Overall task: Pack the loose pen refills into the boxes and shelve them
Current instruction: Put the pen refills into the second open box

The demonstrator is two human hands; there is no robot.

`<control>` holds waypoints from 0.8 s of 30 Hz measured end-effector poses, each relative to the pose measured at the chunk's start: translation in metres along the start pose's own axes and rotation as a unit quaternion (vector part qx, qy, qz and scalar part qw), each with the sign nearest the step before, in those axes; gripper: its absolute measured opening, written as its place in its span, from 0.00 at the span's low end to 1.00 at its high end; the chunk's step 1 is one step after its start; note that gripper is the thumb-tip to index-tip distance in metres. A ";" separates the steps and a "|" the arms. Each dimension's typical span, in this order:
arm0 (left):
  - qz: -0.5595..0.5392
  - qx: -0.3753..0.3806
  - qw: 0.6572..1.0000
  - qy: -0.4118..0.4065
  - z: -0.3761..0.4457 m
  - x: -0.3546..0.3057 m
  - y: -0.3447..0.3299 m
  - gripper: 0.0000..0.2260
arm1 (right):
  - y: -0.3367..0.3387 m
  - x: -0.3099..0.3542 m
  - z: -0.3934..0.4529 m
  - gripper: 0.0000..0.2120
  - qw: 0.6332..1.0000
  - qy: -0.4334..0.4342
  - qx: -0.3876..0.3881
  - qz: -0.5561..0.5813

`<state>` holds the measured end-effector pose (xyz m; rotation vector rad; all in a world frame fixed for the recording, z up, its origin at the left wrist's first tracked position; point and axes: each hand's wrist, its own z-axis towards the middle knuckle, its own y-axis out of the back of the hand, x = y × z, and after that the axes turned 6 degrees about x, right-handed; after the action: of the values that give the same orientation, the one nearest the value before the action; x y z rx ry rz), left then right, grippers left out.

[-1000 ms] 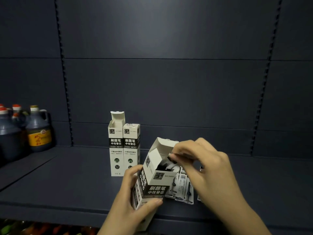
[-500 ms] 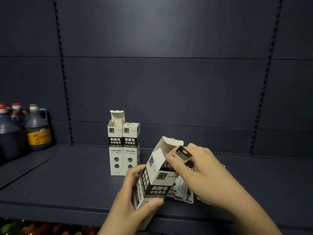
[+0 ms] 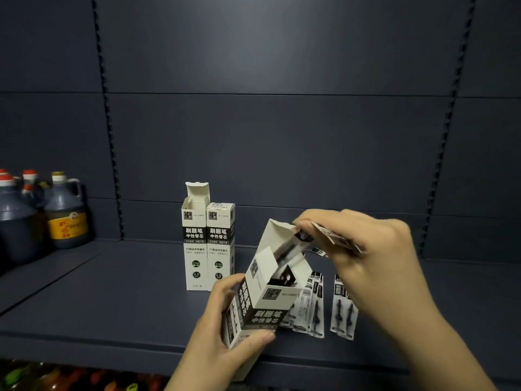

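Observation:
My left hand (image 3: 225,328) grips a white and black refill box (image 3: 265,294), tilted, with its top flaps open. My right hand (image 3: 363,249) pinches a packet of pen refills (image 3: 304,238) whose lower end sits inside the box's mouth. More refill packets (image 3: 315,306) lie flat on the dark shelf (image 3: 112,292) behind the box, partly hidden by it and by my right hand. Two more boxes stand upright further back: one with its lid up (image 3: 195,235), one closed (image 3: 221,244).
Dark sauce jugs (image 3: 66,213) with red and yellow caps stand at the shelf's far left. The shelf's back panel and slotted uprights rise behind. Coloured bottle tops (image 3: 84,379) show on the level below the shelf's front edge.
My right hand has risen and moved right, drawing the refill packet up so it slants into the box's open mouth. The box in my left hand has tilted slightly.

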<state>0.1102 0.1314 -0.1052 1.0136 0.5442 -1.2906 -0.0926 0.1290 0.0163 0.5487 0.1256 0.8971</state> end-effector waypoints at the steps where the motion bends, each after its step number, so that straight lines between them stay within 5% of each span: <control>1: -0.001 0.001 1.000 0.001 0.000 0.000 0.000 0.30 | -0.001 0.000 0.000 0.11 1.000 0.007 -0.013 -0.012; 10: 0.005 0.001 1.000 0.000 0.001 0.002 0.001 0.31 | -0.028 0.003 -0.006 0.08 0.995 -0.062 0.051 0.060; 15: -0.008 -0.007 1.000 -0.001 0.001 0.004 0.001 0.30 | -0.033 0.011 -0.005 0.05 0.943 -0.208 0.138 0.220; 19: -0.008 -0.014 1.000 -0.002 0.001 0.005 0.000 0.30 | -0.027 0.008 -0.001 0.01 0.916 -0.229 0.176 0.278; 24: -0.016 -0.017 1.000 -0.002 0.002 0.007 0.001 0.31 | -0.024 0.003 -0.003 0.23 0.928 -0.184 0.272 0.176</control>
<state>0.1129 0.1264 -0.1096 0.9764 0.5797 -1.3074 -0.0750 0.1210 0.0019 1.2793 -0.0737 1.0935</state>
